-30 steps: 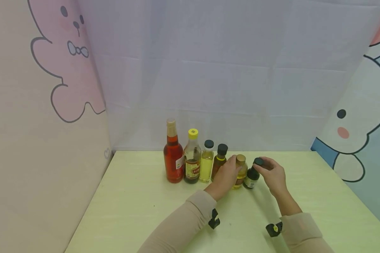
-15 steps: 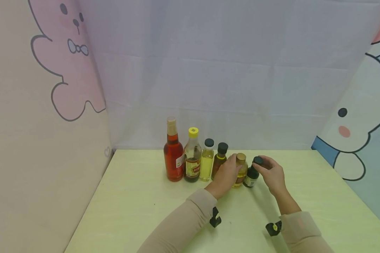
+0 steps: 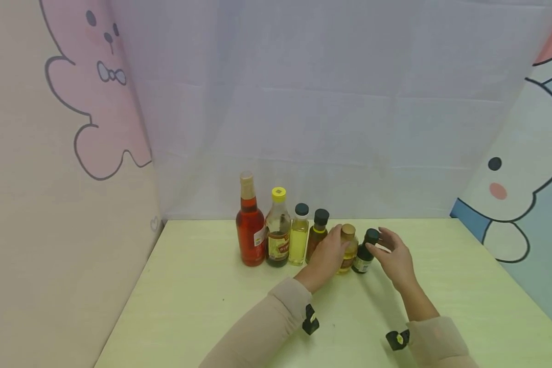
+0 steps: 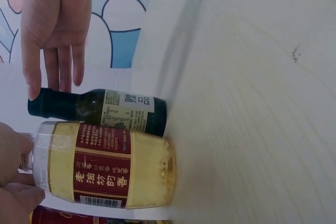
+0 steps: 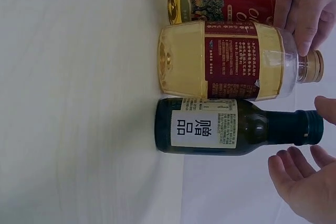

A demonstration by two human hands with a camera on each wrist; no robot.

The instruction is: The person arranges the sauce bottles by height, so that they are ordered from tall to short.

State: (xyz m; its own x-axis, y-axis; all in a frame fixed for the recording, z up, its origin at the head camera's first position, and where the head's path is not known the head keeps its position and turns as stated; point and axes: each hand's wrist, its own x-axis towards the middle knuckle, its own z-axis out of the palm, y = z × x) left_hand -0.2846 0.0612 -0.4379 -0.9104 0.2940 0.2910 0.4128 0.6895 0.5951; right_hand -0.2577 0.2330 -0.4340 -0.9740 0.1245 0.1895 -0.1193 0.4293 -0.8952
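Note:
In the head view, my left hand (image 3: 324,258) holds the neck of a squat oil bottle (image 3: 347,250) with a gold cap, pale yellow oil and a red label (image 4: 102,166). Right beside it stands a small dark green bottle (image 5: 210,127) with a dark cap and a white label. My right hand (image 3: 397,260) is around the cap end of this dark bottle, its fingers loose and spread. The right wrist view shows a gap between those fingers and the neck; the thumb tip is close to the cap, and whether it touches I cannot tell.
To the left in the same row stand a tall red bottle (image 3: 251,230), a yellow-capped sauce bottle (image 3: 278,240), a slim yellow oil bottle (image 3: 298,240) and a dark-capped brown bottle (image 3: 318,237). Behind the pale table (image 3: 188,306) hangs a white cloth (image 3: 276,117).
My right fingers have loosened from the dark bottle's cap and spread apart. The bottle has shifted slightly to a more upright stance. My left hand stays on the oil bottle.

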